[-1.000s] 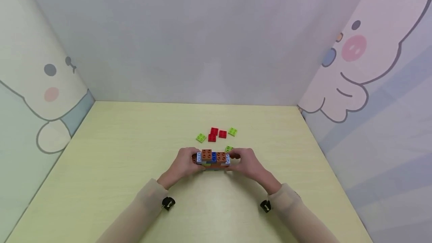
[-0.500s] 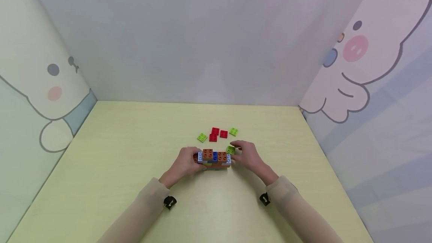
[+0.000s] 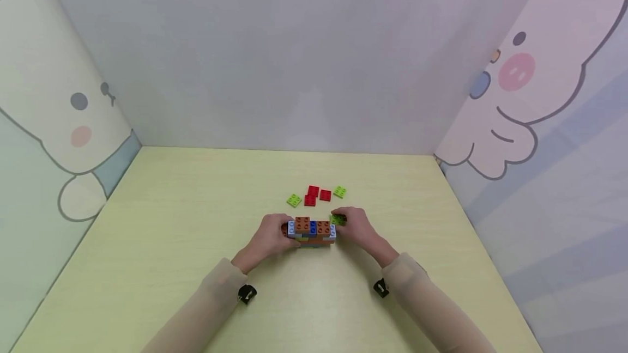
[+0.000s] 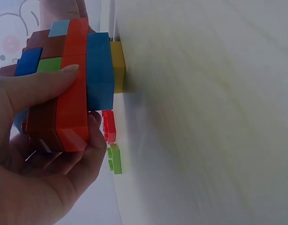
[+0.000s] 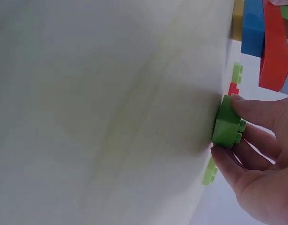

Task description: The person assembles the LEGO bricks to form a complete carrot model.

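This is a screened-in tabletop booth; whether it stands in a home, studio or lab cannot be told. A plain greyish back wall [image 3: 284,64] rises at the far edge of the pale, wood-look surface [image 3: 206,189], while a cartoon-printed left wall [image 3: 54,86] and right wall [image 3: 549,80] line its side edges.

Three loose red bricks [image 3: 310,200], three loose green bricks [image 3: 294,200], one brick stack [image 3: 312,228]
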Demonstrator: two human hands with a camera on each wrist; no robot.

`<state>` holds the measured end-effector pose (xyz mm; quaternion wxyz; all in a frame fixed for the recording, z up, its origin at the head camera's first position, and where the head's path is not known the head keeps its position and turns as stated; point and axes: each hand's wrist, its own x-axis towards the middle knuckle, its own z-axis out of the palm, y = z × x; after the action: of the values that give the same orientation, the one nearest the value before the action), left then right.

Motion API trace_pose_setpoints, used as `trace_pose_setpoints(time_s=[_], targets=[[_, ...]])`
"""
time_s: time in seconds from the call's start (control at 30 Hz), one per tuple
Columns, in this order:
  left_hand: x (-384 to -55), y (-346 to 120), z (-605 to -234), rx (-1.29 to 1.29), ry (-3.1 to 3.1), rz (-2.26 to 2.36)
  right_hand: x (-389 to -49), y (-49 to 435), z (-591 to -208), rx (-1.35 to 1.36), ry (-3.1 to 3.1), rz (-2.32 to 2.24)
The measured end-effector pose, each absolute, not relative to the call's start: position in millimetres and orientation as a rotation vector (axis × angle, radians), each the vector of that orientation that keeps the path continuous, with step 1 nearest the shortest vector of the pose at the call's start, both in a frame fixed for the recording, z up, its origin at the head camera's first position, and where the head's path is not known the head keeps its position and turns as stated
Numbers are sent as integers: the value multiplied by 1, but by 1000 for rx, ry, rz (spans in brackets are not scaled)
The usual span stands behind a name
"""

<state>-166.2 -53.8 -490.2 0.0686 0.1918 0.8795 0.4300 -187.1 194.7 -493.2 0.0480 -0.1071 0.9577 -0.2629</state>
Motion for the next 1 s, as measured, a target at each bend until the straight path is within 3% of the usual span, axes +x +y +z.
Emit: trace_pose_setpoints(time_s=[0.57, 1.0], targets=[[-165, -53, -488, 563, 2661, 1289, -170, 204, -453, -345, 2843, -1229], [-169, -53, -487, 604, 2668, 1293, -150, 179, -429, -621, 2787, -1362]])
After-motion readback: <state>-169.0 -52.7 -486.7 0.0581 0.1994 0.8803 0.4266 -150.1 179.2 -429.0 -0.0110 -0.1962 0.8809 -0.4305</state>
